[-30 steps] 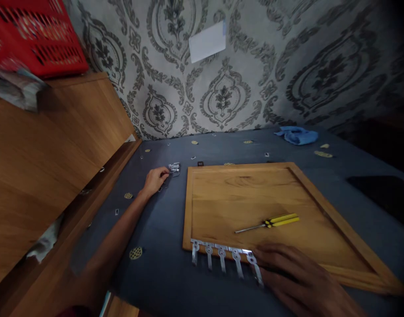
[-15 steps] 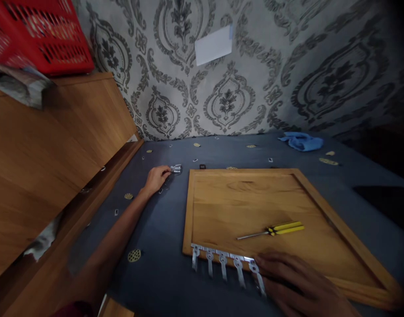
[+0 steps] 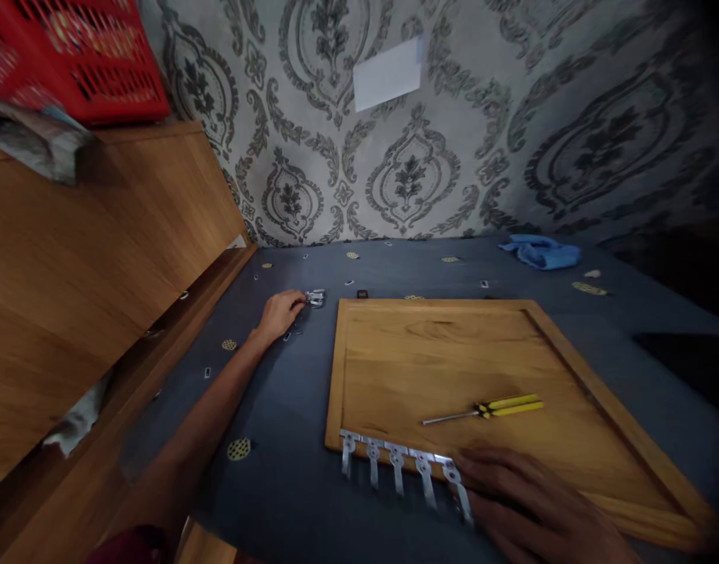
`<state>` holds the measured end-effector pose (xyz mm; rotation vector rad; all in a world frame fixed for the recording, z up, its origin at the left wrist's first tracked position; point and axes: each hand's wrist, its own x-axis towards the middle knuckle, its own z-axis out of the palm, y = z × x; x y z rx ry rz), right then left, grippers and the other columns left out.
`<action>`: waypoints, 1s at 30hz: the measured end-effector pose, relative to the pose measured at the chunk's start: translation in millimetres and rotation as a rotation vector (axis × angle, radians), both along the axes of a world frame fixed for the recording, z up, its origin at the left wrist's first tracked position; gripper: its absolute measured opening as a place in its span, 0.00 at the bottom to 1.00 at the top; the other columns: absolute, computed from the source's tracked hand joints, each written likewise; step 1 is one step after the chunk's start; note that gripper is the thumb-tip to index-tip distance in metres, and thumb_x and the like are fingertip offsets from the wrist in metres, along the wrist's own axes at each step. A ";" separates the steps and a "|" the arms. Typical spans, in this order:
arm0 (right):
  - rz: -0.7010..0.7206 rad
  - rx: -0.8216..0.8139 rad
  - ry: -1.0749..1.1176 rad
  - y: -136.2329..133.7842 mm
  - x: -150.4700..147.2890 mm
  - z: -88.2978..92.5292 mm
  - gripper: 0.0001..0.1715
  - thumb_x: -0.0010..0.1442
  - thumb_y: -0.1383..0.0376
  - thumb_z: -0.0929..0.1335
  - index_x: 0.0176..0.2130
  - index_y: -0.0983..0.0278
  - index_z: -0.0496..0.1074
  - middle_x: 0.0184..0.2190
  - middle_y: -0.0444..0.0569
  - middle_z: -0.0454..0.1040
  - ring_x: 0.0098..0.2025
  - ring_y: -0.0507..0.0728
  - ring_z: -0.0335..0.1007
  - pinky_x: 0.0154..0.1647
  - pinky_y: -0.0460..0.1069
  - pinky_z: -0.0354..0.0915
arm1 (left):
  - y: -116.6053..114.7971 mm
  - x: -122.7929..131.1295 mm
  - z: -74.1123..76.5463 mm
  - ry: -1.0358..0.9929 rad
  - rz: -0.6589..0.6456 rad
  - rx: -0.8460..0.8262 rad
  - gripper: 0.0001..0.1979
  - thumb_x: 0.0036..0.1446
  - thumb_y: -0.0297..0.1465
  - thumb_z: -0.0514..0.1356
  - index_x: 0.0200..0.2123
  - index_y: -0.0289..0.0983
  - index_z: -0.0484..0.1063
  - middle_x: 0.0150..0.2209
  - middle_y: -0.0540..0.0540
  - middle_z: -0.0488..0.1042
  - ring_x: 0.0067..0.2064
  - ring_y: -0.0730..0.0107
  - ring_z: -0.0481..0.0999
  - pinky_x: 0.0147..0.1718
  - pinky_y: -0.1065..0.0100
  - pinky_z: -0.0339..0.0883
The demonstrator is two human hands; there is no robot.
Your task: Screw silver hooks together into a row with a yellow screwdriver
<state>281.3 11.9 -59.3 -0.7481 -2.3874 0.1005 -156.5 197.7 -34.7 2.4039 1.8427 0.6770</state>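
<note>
My left hand (image 3: 280, 313) reaches out left of the wooden panel, its fingers pinched at a small cluster of metal pieces (image 3: 316, 298) on the dark blue cloth. On the framed wooden panel (image 3: 435, 352) rests a yellow-and-black-handled screwdriver (image 3: 508, 406). Several metal hinge-like pieces (image 3: 397, 462) line the panel's near edge, their arms hanging over it. At the right end of that row, my right hand (image 3: 524, 497) lies over the panel edge with its fingers close together at the last piece; what is under them is hidden.
A blue cloth (image 3: 544, 252) lies at the back right, and a dark flat object (image 3: 688, 360) at the right. Wooden furniture (image 3: 130, 243) stands at the left, carrying a red basket (image 3: 118, 78). Behind the covered surface (image 3: 289, 392) rises a patterned wall.
The view has shifted slightly. Both hands stay in nearly the same places, my left at the metal cluster and my right at the panel edge.
</note>
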 end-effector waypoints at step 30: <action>0.058 0.090 -0.041 6.3 4.7 -0.4 0.16 0.69 0.59 0.64 0.44 0.54 0.82 0.45 0.50 0.83 0.49 0.59 0.80 0.44 0.52 0.80 | -19.7 2.0 1.1 -0.007 0.100 -0.119 0.16 0.67 0.37 0.61 0.54 0.36 0.71 0.53 0.41 0.74 0.50 0.60 0.77 0.48 0.53 0.75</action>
